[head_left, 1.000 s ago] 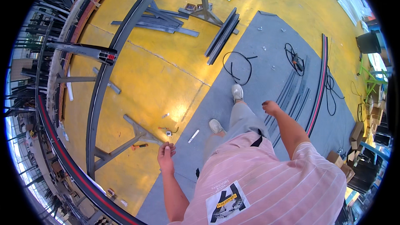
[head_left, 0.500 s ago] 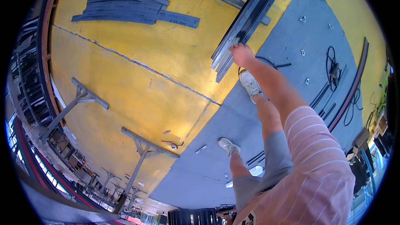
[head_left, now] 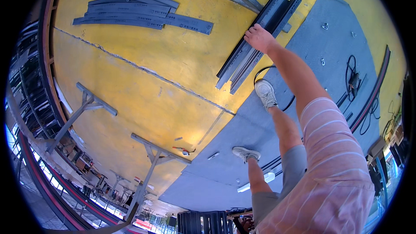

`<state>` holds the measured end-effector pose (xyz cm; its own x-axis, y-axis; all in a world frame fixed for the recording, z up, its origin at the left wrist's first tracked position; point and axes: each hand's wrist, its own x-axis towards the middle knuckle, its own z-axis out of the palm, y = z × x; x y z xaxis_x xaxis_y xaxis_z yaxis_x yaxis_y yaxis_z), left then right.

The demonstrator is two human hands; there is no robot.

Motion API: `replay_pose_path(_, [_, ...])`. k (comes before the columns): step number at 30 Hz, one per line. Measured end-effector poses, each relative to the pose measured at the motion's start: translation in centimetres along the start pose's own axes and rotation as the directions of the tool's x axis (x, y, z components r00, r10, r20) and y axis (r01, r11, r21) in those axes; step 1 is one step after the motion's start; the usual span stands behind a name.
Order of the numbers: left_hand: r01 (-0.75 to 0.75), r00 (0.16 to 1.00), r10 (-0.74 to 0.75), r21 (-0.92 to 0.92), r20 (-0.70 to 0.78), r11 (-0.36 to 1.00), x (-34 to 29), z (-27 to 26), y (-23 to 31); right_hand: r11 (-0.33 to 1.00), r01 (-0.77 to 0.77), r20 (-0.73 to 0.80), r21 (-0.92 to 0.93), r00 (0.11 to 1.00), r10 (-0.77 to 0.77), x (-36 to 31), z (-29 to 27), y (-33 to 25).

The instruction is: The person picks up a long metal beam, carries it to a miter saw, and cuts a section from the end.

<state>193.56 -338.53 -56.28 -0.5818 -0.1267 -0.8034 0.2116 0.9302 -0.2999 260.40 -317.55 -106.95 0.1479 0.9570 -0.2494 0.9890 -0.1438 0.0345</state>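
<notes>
My right arm reaches up across the middle of the view. My right hand [head_left: 260, 39] lies over a bundle of long grey and black metal profiles [head_left: 247, 63]. Its fingers are bent around the dark profile [head_left: 236, 56] on the bundle's left side; the palm side and some fingertips are hidden. The profiles lie side by side at a slant, their near ends uneven, above the yellow floor beside my forward shoe [head_left: 265, 93]. A grey support bar end [head_left: 287, 27] sticks out beside them. My left hand is not in view.
Flat grey strips [head_left: 143, 11] lie piled at the far left. Metal stands [head_left: 93, 99] [head_left: 158, 152] rise on the left. A grey mat [head_left: 303, 47] carries small metal pieces, a black cable [head_left: 352, 78] and long bars. A small red-and-white tool [head_left: 185, 151] lies near the mat's edge.
My right hand has moved up and left across the bundle, from its middle onto the dark profile at the left side. The whole view has shifted slightly.
</notes>
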Motion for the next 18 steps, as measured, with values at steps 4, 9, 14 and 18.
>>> replay_pose_path(4, [-0.076, 0.992, 0.074, 0.012, 0.100, 0.997, -1.2, -0.1, -0.7, 0.984, 0.109, -0.143, 0.143, 0.986, -0.089, -1.9, -8.1, -0.6])
replay_pose_path(9, [-0.300, 0.904, 0.286, -0.005, 0.319, 0.954, 0.3, 2.9, -2.4, 0.907, 0.215, -0.238, 0.361, 0.962, -0.133, -7.7, -25.3, -7.9])
replay_pose_path(14, [-0.554, 0.772, 0.526, -0.028, 0.356, 0.832, -2.1, 3.2, -1.2, 0.717, 0.166, -0.242, 0.677, 0.970, 0.003, -16.2, -36.9, -18.4])
replay_pose_path(18, [-0.834, 0.528, 0.837, -0.098, 0.143, 0.543, -2.3, -0.7, -4.6, 0.433, 0.182, -0.170, 0.883, 0.983, -0.067, -23.0, -44.2, -30.1])
